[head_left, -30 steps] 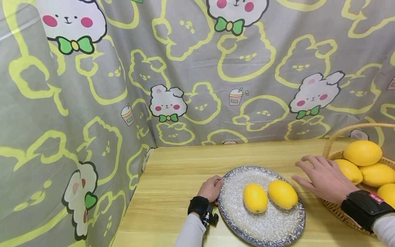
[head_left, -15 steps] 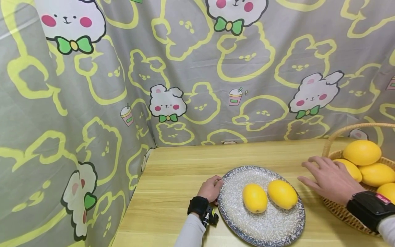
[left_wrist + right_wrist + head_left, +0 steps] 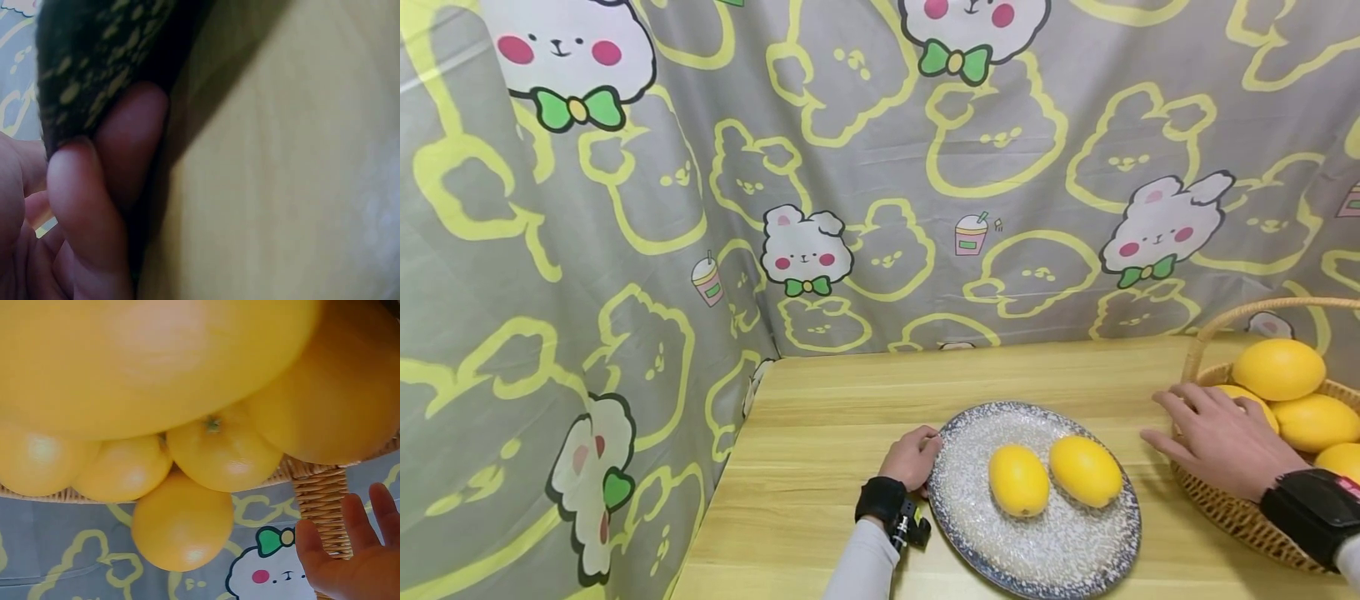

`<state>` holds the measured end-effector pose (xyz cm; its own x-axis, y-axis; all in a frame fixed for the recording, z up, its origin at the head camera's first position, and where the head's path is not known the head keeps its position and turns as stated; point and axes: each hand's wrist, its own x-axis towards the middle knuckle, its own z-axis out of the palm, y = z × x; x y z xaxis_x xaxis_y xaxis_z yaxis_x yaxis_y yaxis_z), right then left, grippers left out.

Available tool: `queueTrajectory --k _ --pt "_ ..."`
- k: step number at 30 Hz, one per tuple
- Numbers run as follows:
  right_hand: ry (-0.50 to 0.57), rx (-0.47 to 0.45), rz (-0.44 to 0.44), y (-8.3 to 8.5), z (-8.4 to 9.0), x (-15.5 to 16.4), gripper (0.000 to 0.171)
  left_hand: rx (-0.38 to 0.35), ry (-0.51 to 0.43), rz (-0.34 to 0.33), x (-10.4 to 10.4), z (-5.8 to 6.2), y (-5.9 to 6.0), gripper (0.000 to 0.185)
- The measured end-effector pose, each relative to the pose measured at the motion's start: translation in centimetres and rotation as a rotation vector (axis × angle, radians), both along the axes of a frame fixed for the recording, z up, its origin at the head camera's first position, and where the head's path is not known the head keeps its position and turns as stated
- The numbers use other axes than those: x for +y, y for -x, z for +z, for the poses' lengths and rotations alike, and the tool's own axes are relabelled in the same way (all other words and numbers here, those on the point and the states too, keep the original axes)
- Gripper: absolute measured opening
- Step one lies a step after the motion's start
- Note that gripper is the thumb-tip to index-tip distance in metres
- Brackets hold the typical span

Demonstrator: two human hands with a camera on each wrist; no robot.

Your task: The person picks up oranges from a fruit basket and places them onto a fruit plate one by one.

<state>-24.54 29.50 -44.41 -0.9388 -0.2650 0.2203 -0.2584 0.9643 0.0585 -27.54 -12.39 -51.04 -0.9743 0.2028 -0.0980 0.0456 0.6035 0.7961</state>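
At its left edge, a speckled grey-white plate (image 3: 977, 533) with a dark rim is gripped by my left hand (image 3: 910, 458). The left wrist view shows the fingers (image 3: 87, 206) curled under the dark underside of the plate (image 3: 94, 56). Two yellow oval fruits lie on the plate, a left one (image 3: 1018, 481) and a right one (image 3: 1086, 472). Over the left side of a wicker basket (image 3: 1232, 517) hovers my right hand (image 3: 1225, 433), fingers spread and nothing held. Several similar fruits (image 3: 1279, 370) fill the basket; the right wrist view has them close up (image 3: 181, 519), beside the spread fingers (image 3: 356, 525).
The basket's arched handle (image 3: 1262, 310) rises at the far right. A grey patterned curtain (image 3: 865, 167) hangs behind and to the left of the wooden table (image 3: 820, 417).
My right hand has moved right, away from the plate and further over the basket. The left hand, the plate and its two fruits have stayed in place.
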Motion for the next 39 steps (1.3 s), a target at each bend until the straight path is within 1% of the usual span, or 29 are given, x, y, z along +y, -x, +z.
queueTrajectory --k 2,5,9,12,17,20,24,29,34,39 --pt "-0.005 -0.009 -0.017 0.0 -0.1 0.4 0.068 -0.001 0.004 -0.001 0.0 0.0 0.0 0.034" --pt "0.008 -0.049 -0.038 0.0 -0.3 1.0 0.067 -0.003 0.005 -0.001 0.0 -0.1 0.0 0.034" --pt "0.014 -0.092 -0.059 -0.1 -0.5 1.8 0.058 -0.008 0.009 0.001 0.0 -0.1 0.1 0.034" --pt "-0.003 -0.091 -0.072 -0.2 -0.6 2.2 0.048 -0.007 0.014 0.003 0.1 -0.2 0.1 0.034" --pt "-0.012 -0.053 -0.065 -0.2 -0.8 2.5 0.033 -0.005 0.019 0.005 0.1 -0.3 0.2 0.034" --pt "-0.018 -0.055 -0.062 -0.2 -0.8 2.6 0.034 -0.007 0.018 0.002 0.1 -0.3 0.2 0.034" --pt "-0.023 -0.085 -0.086 -0.2 -0.8 2.9 0.037 -0.007 0.020 0.002 0.0 -0.3 0.2 0.034" --pt "-0.026 -0.117 -0.111 -0.2 -0.8 3.5 0.035 -0.004 0.015 -0.002 0.0 -0.2 0.1 0.035" --pt "-0.025 -0.134 -0.109 -0.3 -0.7 3.6 0.034 -0.009 0.007 -0.003 0.0 -0.2 0.1 0.035" --pt "-0.016 -0.081 -0.032 -0.3 -1.3 3.6 0.027 -0.012 0.004 -0.004 0.0 -0.3 0.1 0.035"
